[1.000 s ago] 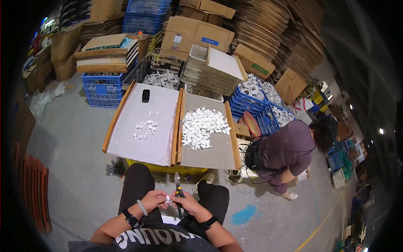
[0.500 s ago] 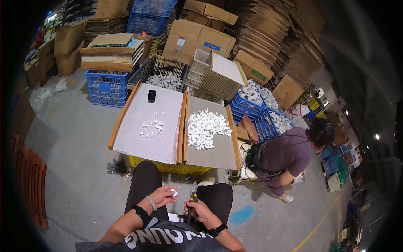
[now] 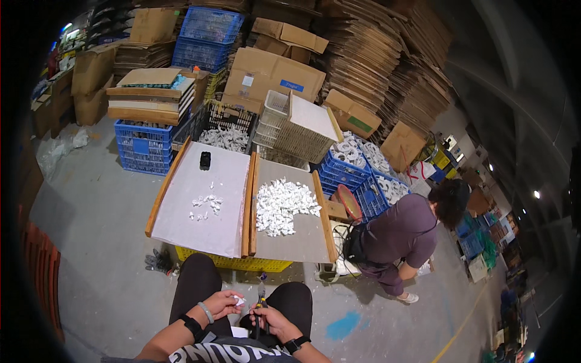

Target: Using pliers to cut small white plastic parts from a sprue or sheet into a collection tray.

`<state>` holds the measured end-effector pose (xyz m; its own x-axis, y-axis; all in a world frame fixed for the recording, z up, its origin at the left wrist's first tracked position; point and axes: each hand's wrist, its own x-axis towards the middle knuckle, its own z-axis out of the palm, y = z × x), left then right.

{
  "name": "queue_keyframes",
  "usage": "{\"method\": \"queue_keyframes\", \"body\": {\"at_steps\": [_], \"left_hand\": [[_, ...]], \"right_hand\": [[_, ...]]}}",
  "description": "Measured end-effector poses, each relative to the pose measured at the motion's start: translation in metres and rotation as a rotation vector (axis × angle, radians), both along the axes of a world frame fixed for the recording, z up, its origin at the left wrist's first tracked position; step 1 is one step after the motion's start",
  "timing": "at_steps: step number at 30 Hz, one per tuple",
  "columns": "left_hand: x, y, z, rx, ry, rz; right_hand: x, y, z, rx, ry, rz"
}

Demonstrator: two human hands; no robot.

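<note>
My left hand (image 3: 221, 303) is closed over my lap, pinching a small white piece (image 3: 239, 300) at its fingertips. Just to the right of it, my right hand (image 3: 273, 321) grips a pair of pliers with black and yellow handles (image 3: 261, 304), jaws pointing up and away from me. The pliers and the white piece are a short gap apart. Beyond my knees, a heap of small white pieces (image 3: 287, 207) lies on the right-hand board (image 3: 304, 239). A few more white pieces (image 3: 209, 206) are scattered on the left-hand board (image 3: 196, 236).
A black object (image 3: 205, 160) lies on the left board's far part. Wooden strips (image 3: 249, 206) edge the boards, with a yellow crate (image 3: 236, 262) beneath. A dark glove (image 3: 158, 261) is on the floor. A person (image 3: 399, 239) bends at the right beside blue crates (image 3: 345, 175).
My view has shifted, so the boards and crates appear lower and a little further left. Both hands keep their holds, and the pliers are slightly closer to the white piece.
</note>
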<state>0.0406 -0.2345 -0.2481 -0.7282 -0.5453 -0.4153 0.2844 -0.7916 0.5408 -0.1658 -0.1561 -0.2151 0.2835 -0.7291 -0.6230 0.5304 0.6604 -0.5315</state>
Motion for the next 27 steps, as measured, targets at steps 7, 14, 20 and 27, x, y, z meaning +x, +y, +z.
{"method": "queue_keyframes", "body": {"at_steps": [7,14,20,27], "left_hand": [[0.007,0.005,-0.024,-0.058,-0.074,-0.035],[-0.015,0.010,-0.054,-0.065,-0.018,-0.104],[-0.002,0.025,-0.008,-0.286,-0.201,0.000],[0.002,0.011,-0.023,-0.105,-0.123,-0.096]], "right_hand": [[-0.014,-0.014,-0.069,0.079,-0.112,0.079],[-0.031,-0.001,-0.075,0.114,-0.079,0.081],[-0.007,0.004,-0.048,0.159,-0.025,0.003],[0.010,0.024,-0.049,0.168,0.002,0.021]]}}
